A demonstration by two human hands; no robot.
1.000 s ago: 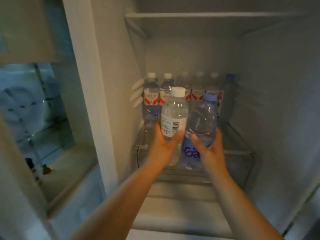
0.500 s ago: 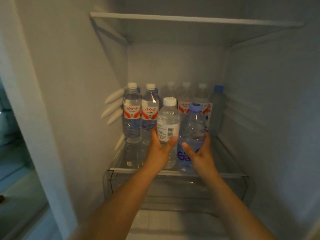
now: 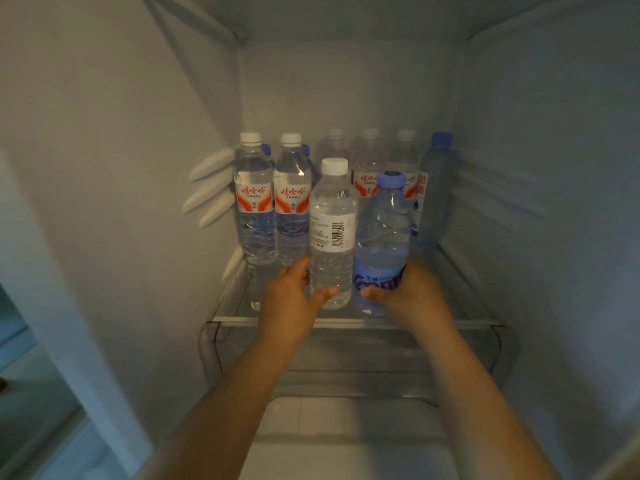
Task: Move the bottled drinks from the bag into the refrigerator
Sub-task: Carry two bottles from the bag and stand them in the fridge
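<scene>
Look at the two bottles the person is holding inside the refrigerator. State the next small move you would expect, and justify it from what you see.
Probably let go of both. The left hand grips the white-capped bottle and the right hand the blue-capped bottle low down; both stand upright and appear to sit on the glass shelf, in front of the rows already there. Whether the bases fully touch is unclear.

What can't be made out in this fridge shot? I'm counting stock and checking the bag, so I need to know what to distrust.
- Back-row bottles: dim and blurred in the head view, partly behind the two held bottles; exact count unclear.
- White-capped bottle base: left hand hides whether it rests on the glass shelf.
- Blue-capped bottle label: covered by right hand.
- Bag: outside the frame.
</scene>
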